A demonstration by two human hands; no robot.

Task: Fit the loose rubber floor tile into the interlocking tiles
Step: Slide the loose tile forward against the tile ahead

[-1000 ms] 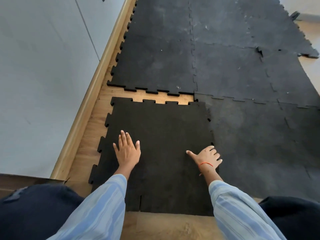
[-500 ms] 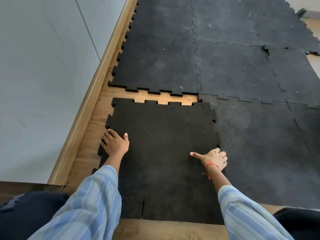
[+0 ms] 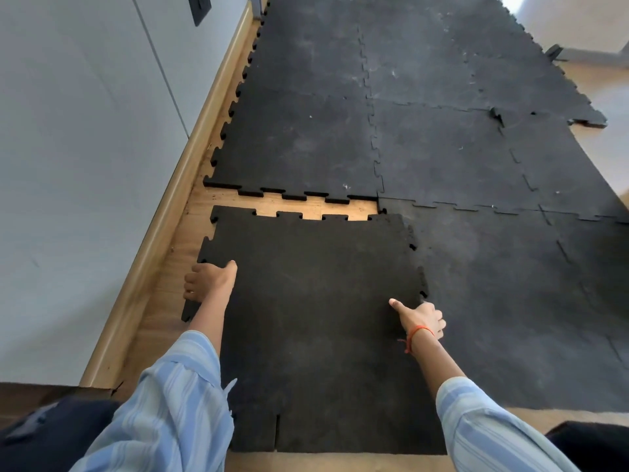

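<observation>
Loose rubber floor tile [image 3: 306,301] is lying flat on the wooden floor [image 3: 156,321], near the person, not yet locked in. Left hand [image 3: 208,280] is gripping the tile's left toothed edge: thumb on top, fingers curled down over the side, so it is closed around that edge. Right hand [image 3: 422,318] is resting on the tile's right side, thumb stretched out flat toward the tile centre, other fingers folded loosely at the seam; it is pressing, not holding anything. An orange thread bracelet [image 3: 417,333] is sitting on the right wrist. Both forearms are coming in from the bottom in blue striped sleeves [image 3: 170,403].

Going outward: the tile's far edge is sitting just short of the interlocking tiles [image 3: 340,131] ahead, teeth roughly facing notches but apart, with a strip of bare wood showing between the two rows. The gap is looking wider on the left than on the right, where the tile's far right corner is almost meeting the mat. The right edge is lying over or against the neighbouring laid tile [image 3: 510,301]; cannot tell whether those teeth are seated. The left edge is running beside a strip of bare floor, then a wooden skirting board [image 3: 177,185] under a pale wall [image 3: 68,165]. A slit is showing in the tile's near edge.
</observation>
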